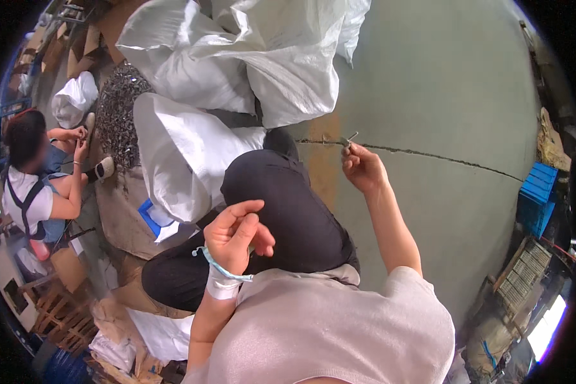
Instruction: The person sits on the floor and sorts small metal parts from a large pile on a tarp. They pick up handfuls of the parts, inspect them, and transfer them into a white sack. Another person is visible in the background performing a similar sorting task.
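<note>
My right hand [361,168] is raised over the grey floor, its fingertips pinched on a small metal part [347,141]. My left hand [237,235] hovers above my black-trousered knee [281,192]; its fingers are curled loosely and apart, and I see nothing in them. A pale band and a light blue strap wrap that wrist. A heap of small dark metal parts [118,112] lies to the left, beyond a white sack [182,153].
Large white sacks [249,51] are piled ahead. Another person [41,179] sits at the left working with both hands. A crack [429,153] runs across the concrete floor. A blue crate [536,198] and a wooden pallet [521,272] stand at the right.
</note>
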A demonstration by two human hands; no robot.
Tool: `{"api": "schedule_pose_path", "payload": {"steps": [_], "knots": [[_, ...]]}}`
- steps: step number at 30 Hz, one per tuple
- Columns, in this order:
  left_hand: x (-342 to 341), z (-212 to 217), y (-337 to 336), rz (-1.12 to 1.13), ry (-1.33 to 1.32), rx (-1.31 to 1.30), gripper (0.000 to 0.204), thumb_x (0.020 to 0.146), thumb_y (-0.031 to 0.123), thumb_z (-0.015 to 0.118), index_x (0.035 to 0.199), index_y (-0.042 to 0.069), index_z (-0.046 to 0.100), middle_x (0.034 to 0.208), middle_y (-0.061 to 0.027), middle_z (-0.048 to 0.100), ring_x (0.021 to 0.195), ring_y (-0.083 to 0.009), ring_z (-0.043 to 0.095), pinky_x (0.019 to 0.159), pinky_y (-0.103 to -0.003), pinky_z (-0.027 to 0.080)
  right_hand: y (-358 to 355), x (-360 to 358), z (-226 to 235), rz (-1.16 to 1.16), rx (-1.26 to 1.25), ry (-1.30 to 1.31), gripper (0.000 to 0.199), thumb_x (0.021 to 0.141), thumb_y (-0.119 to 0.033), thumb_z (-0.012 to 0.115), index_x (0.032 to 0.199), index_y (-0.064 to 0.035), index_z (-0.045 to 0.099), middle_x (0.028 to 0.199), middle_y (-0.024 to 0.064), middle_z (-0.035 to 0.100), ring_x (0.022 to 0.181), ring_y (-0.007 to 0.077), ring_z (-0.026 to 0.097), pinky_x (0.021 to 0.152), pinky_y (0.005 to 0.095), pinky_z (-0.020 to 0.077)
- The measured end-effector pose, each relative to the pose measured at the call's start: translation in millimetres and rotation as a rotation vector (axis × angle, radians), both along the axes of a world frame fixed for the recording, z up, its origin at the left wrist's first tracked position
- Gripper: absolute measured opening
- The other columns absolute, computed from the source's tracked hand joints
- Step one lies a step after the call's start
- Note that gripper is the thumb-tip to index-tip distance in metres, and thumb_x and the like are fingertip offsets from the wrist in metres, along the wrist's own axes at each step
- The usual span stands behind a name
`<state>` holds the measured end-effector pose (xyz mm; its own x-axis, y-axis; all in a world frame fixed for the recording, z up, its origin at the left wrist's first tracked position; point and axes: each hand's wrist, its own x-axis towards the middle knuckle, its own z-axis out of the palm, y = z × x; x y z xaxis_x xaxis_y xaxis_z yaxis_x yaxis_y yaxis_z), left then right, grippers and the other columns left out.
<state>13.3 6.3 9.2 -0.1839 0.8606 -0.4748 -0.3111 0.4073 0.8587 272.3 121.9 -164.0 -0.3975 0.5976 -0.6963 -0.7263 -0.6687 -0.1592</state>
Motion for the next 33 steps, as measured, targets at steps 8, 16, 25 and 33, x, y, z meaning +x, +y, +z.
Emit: {"api": "schedule_pose_path", "payload": {"steps": [8, 16, 25, 33], "knots": [[-1.8, 13.5, -24.4, 0.023, 0.165, 0.203, 0.028, 0.09, 0.016, 0.061, 0.113, 0.0, 0.059, 0.084, -0.0071, 0.064, 0.064, -0.0078, 0.056, 0.054, -0.019, 0.044, -52.8, -70.1, 126.8, 0.266, 0.112, 0.472, 0.014, 0.089, -0.011, 0.056, 0.095, 0.002, 0.058, 0.08, 0.0056, 0.057, 0.057, 0.006, 0.041, 0.056, 0.0225, 0.0452], [-27.0, 17.1, -84.6, 0.208, 0.216, 0.232, 0.022, 0.083, 0.016, 0.07, 0.097, -0.001, 0.064, 0.072, 0.0006, 0.061, 0.058, -0.0047, 0.05, 0.052, -0.018, 0.039, -118.3, -141.4, 154.4, 0.6, 0.131, 0.355, 0.014, 0.089, -0.01, 0.057, 0.094, 0.0023, 0.063, 0.082, 0.0086, 0.064, 0.058, 0.0086, 0.051, 0.057, 0.0264, 0.0505], [-43.7, -2.4, -124.2, 0.382, -0.058, 0.171, 0.017, 0.086, 0.013, 0.067, 0.095, -0.002, 0.066, 0.073, -0.0018, 0.062, 0.059, -0.007, 0.052, 0.052, -0.021, 0.041, -137.0, -167.2, 148.0, 0.708, -0.077, 0.287, 0.013, 0.09, -0.008, 0.055, 0.095, 0.003, 0.06, 0.08, 0.0096, 0.062, 0.056, 0.0093, 0.052, 0.056, 0.0265, 0.0512], [-47.1, -13.8, -126.2, 0.347, 0.078, 0.128, 0.017, 0.087, 0.013, 0.064, 0.099, 0.0, 0.066, 0.075, -0.0008, 0.065, 0.061, -0.0049, 0.054, 0.054, -0.019, 0.043, -139.4, -173.0, 138.2, 0.73, 0.007, 0.204, 0.014, 0.089, -0.008, 0.056, 0.097, 0.0027, 0.061, 0.083, 0.0112, 0.063, 0.06, 0.0111, 0.054, 0.058, 0.0273, 0.0506]]}}
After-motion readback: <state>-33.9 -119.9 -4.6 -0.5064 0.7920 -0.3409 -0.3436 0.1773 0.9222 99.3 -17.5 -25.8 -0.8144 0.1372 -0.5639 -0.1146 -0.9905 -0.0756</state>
